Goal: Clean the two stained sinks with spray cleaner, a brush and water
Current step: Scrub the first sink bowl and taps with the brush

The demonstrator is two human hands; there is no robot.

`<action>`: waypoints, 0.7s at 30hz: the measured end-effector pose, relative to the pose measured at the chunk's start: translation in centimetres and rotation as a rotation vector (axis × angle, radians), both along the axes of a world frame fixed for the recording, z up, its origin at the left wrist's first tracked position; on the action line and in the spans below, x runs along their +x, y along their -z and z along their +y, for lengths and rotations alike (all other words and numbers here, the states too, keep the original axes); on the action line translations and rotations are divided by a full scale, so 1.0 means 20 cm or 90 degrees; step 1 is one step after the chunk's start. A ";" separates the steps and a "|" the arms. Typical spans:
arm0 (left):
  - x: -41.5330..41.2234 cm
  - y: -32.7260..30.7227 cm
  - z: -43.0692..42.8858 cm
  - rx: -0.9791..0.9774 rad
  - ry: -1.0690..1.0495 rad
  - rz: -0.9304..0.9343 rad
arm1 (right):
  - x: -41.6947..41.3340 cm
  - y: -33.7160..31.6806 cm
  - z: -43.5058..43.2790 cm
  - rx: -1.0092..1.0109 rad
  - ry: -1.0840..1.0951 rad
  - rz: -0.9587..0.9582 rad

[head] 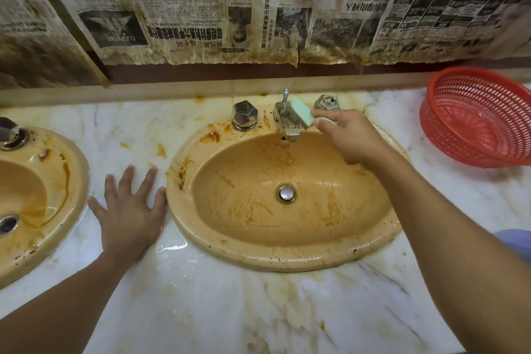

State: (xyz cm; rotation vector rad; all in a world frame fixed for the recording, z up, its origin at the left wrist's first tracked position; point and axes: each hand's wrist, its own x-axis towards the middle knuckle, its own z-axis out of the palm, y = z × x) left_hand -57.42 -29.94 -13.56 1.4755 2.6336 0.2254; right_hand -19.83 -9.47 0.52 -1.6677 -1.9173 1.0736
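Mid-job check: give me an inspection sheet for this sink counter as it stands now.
Surface: marble countertop, orange-brown stains around both basins, glossy as if wet in places.
Job's things: right sink smeared with brown streaks; left sink stained, only partly in view; green brush against the faucet; spray cleaner not seen.
Clutter: red basket on the countertop at right.
Hands: left hand flat on the countertop, fingers spread; right hand grips the green brush.
Cables: nothing seen.
Surroundings: stained newspaper covering the wall behind.
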 end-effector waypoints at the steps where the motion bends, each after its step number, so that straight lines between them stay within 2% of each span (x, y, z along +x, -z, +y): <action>1: 0.00 0.00 0.00 0.000 -0.001 -0.001 | 0.00 -0.03 0.06 -0.023 -0.026 -0.022; 4: 0.00 0.00 0.00 -0.004 0.000 0.003 | -0.07 -0.12 0.25 -0.035 -0.146 -0.149; 7: -0.01 0.00 0.00 -0.003 0.004 0.001 | -0.21 -0.16 0.43 0.036 -0.263 -0.323; 11: -0.02 0.00 0.01 -0.001 -0.003 -0.007 | -0.29 -0.06 0.51 0.077 -0.330 -0.403; 15: -0.02 0.00 0.00 0.005 -0.002 -0.009 | -0.16 -0.08 0.46 0.048 -0.279 -0.345; 19: 0.00 0.00 0.01 0.001 -0.006 0.004 | 0.01 -0.10 0.35 -0.104 -0.169 -0.126; 21: 0.00 -0.01 0.01 0.001 -0.009 0.000 | 0.00 -0.09 0.29 -0.088 -0.156 -0.099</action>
